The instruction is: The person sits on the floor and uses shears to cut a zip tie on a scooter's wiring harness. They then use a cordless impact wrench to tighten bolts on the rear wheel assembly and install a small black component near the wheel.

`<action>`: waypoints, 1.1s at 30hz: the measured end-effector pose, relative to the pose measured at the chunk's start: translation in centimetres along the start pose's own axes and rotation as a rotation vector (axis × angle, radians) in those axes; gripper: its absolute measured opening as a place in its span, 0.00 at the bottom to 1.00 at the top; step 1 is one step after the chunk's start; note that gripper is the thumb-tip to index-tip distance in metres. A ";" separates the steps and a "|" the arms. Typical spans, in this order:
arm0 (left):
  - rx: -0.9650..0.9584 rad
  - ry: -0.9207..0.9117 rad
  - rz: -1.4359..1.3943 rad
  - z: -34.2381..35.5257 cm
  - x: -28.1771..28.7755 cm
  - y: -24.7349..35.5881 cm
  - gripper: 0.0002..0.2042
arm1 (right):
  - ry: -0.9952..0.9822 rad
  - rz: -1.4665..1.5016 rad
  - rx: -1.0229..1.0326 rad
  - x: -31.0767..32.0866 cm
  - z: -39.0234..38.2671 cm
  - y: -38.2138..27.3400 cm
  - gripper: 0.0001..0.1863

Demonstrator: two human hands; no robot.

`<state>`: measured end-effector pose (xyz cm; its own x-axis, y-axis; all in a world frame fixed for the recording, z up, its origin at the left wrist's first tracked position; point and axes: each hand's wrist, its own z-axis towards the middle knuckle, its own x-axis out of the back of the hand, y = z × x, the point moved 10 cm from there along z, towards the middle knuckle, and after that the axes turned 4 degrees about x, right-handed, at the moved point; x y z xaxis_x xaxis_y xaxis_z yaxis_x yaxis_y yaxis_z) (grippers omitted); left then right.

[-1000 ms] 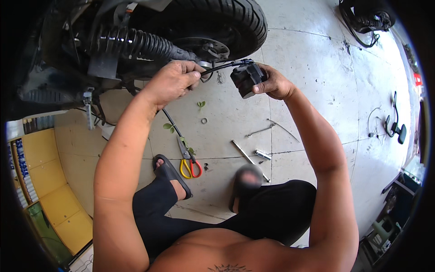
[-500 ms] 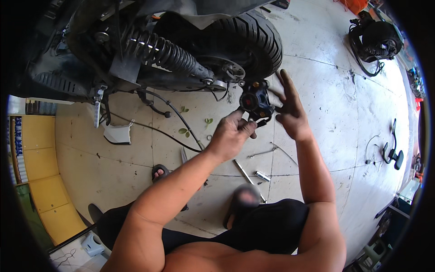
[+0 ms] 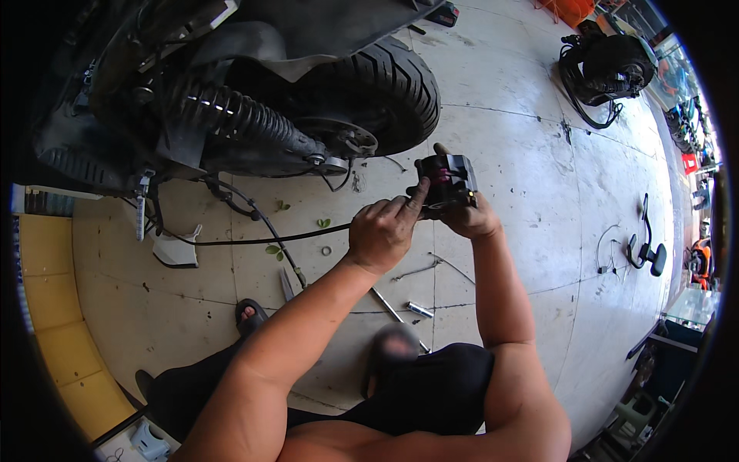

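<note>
A black brake caliper (image 3: 456,175) is held up in front of the motorcycle's rear wheel, its slot with reddish parts turned toward me. My right hand (image 3: 471,217) grips it from below and behind, a fingertip showing above its top. My left hand (image 3: 382,233) is at its left side, index finger extended against the body and other fingers curled; the thumb is hidden. A black hose (image 3: 269,240) runs from under the motorcycle to behind my left hand. The rear tyre (image 3: 412,96) and the coil-spring shock absorber (image 3: 246,123) stand just beyond, up and left.
On the tiled floor lie a long metal bar (image 3: 396,314), a silver socket (image 3: 420,309), a thin bent rod (image 3: 416,271) and a white panel (image 3: 177,250). A black wheel assembly (image 3: 612,73) lies far right, a mirror (image 3: 654,258) nearer. Yellow cabinets (image 3: 50,269) line the left.
The caliper has been turned so its slot faces me. My right hand, previously open beside it, now grips it. My left hand has shifted along its left side, and the view has moved rightward.
</note>
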<state>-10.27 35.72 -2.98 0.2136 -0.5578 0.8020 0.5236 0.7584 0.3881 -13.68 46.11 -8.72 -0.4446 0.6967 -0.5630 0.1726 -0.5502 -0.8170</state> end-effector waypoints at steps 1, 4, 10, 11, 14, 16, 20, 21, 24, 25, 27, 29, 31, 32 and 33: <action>-0.009 -0.024 -0.013 -0.1 -0.3 -0.1 0.29 | -0.055 0.146 0.019 0.4 0.0 0.2 0.57; -0.110 0.008 0.015 -0.6 -0.7 -1.3 0.30 | -0.018 0.423 -0.076 0.1 0.4 0.2 0.61; 0.077 0.061 -0.280 -0.7 0.3 -3.8 0.25 | 0.051 0.312 0.017 1.3 1.8 1.3 0.49; 0.128 0.023 -0.353 -0.5 0.6 -3.9 0.22 | 0.042 0.323 0.043 1.1 2.0 1.3 0.49; 0.284 0.026 -0.554 -0.6 1.0 -5.0 0.22 | 0.035 0.366 0.046 0.6 2.3 1.3 0.48; 0.434 -0.024 -0.741 -0.5 0.5 -6.3 0.17 | 0.037 0.366 0.063 0.6 2.5 1.2 0.48; 0.421 -0.065 -0.797 -2.4 1.0 -6.5 0.07 | 0.097 0.247 0.168 2.0 1.5 -0.2 0.46; 0.554 -0.243 -1.053 -4.1 -0.8 -6.2 0.10 | 0.082 0.309 0.143 1.7 1.3 -0.2 0.45; 1.055 -0.499 -1.679 -8.9 -6.5 -3.7 0.42 | 0.092 0.284 0.152 0.0 0.3 -0.9 0.41; 1.071 -0.538 -1.928 -8.6 -7.7 -2.6 0.45 | 0.103 0.256 0.220 -0.7 -0.1 -0.8 0.40; 1.082 -0.503 -2.232 -6.8 -7.7 -1.0 0.49 | 0.077 -0.206 0.211 -3.2 -1.6 -0.1 0.36; 1.109 -0.386 -2.230 -7.7 -9.2 -2.0 0.39 | -0.014 -0.865 0.240 -6.1 -3.6 -0.6 0.33; 1.153 -0.293 -2.158 -9.3 -10.2 -3.9 0.29 | -0.055 -1.067 0.197 -6.7 -5.8 -0.5 0.32; 1.149 -0.358 -2.171 -10.0 -10.3 -4.1 0.26 | 0.000 -1.072 0.201 -5.5 -7.4 -0.9 0.31; 1.100 -0.415 -2.158 -10.3 -9.9 -4.0 0.24 | 0.188 -0.917 0.128 -2.5 -9.8 0.2 0.27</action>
<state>-6.02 34.72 -17.18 0.0370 -0.4877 -0.8722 -0.7400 -0.6000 0.3040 -3.88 48.79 -8.66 -0.2083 0.9393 0.2725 -0.2773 0.2105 -0.9374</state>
